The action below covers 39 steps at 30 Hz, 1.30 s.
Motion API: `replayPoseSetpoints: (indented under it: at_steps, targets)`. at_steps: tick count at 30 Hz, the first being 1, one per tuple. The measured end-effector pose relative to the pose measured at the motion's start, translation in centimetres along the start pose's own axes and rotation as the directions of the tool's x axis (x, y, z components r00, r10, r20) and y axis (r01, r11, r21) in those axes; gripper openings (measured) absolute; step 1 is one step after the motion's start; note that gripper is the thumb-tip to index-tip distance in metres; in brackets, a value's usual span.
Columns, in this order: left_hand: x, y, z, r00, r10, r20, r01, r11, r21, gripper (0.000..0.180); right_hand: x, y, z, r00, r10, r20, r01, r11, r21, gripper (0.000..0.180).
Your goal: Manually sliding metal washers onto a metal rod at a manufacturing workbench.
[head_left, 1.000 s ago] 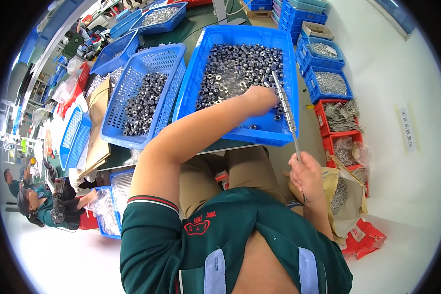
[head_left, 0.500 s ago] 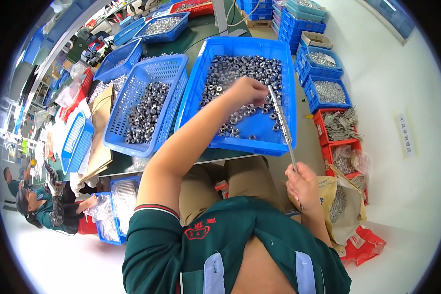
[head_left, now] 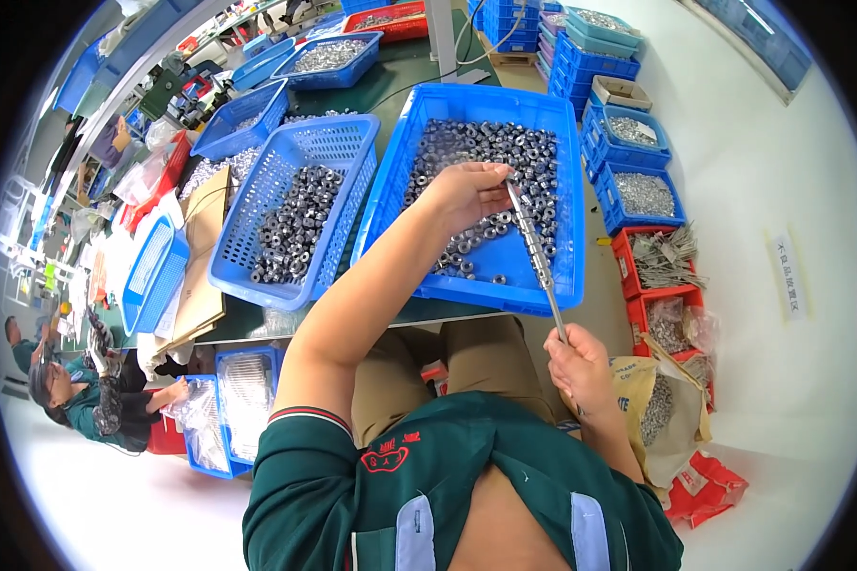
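Note:
My right hand (head_left: 581,371) is wrapped round the lower part of a thin metal rod (head_left: 559,314), which slants up over the blue tray. Several shiny metal nuts (head_left: 534,250) are threaded in a row along the rod's upper part. At the rod's top end, my left hand (head_left: 468,195) has thumb and fingers pinched together beside the tip; whatever lies between them is too hidden to name. Beneath both, the blue tray (head_left: 577,205) holds many loose dark and silver nuts (head_left: 490,143), mostly towards its far side.
Left of the tray stands a perforated blue basket (head_left: 233,238) with more nuts. Cardboard (head_left: 200,252) lies beyond it. Red bins (head_left: 628,262) and blue crates (head_left: 600,181) line the right side. A person (head_left: 86,404) sits at the far left.
My left hand has come up against the rod's tip, where a small gap showed before. The rod's upper end has swung slightly left. The whole view has shifted a little.

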State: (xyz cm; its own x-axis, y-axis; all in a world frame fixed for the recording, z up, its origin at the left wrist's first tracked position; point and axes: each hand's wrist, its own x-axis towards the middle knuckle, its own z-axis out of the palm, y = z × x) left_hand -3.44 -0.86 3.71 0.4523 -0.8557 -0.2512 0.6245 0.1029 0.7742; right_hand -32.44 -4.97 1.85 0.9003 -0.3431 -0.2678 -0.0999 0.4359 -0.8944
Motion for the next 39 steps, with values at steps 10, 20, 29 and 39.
replayPoseSetpoints:
  at_steps: [10,20,29,39]
  targets:
    - [-1.5,-0.6,0.4,0.997,-0.037,0.068,0.028,0.99,0.137,0.02,0.5,-0.5,0.5,1.0,-0.01,-0.024,0.01,1.0,0.006,0.011]
    - [-0.3,2.7,-2.6,0.962,0.222,0.16,-0.173,0.04,0.984,0.023,0.6,-0.6,0.0,0.998,-0.048,-0.051,0.047,0.999,-0.014,0.012]
    - [2.8,-0.8,-3.2,0.962,0.142,0.233,-0.153,-0.427,0.891,0.028,0.4,-0.2,-0.2,0.998,-0.019,-0.06,0.019,1.0,-0.008,0.011]
    - [2.8,0.4,-3.5,0.948,0.23,0.219,-0.214,-0.048,0.976,0.025,0.3,-0.2,-0.4,0.997,-0.002,-0.072,0.003,1.0,0.011,0.01]
